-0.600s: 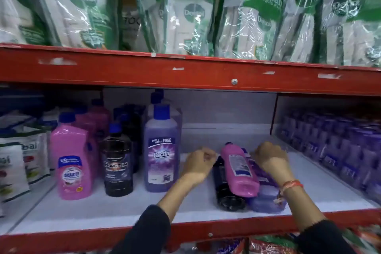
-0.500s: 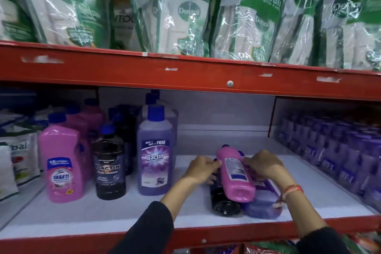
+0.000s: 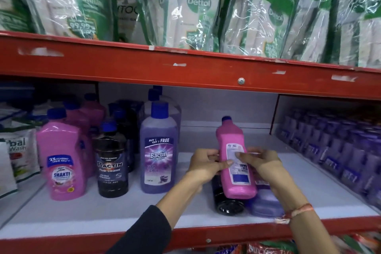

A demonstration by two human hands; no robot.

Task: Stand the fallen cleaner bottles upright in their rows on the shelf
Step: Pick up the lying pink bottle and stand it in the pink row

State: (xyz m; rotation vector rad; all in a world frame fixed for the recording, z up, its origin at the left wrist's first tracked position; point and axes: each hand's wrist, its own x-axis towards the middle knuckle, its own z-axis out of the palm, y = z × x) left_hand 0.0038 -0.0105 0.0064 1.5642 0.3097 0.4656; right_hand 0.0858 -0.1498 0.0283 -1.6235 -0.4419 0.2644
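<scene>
Two hands, left hand [image 3: 203, 166] and right hand [image 3: 260, 162], now grasp the pink bottle [image 3: 235, 163] at centre right, its capped end raised since earlier. Two fallen bottles lie beneath it on the white shelf [image 3: 103, 212]: a black bottle [image 3: 225, 200] and a purple bottle [image 3: 266, 202]; three front bottles stand upright at left.

A retail shop aisle, household-cleaning section. Red-painted steel racking [image 3: 185, 72] carries white shelf boards [image 3: 103, 208], with stock set out in rows of identical units. Upper tier: Dettol liquid handwash refill pouches [image 3: 198, 10] packed side by side. Lower tier: pink Shakti bottles [image 3: 61, 163], black Bactin floor cleaner [image 3: 112, 163] and purple Bactin bottles [image 3: 158, 154] bearing a "Buy 1 Get 1 Free" offer. Torn remnants of price stickers [image 3: 40, 52] mark the shelf edge.
</scene>
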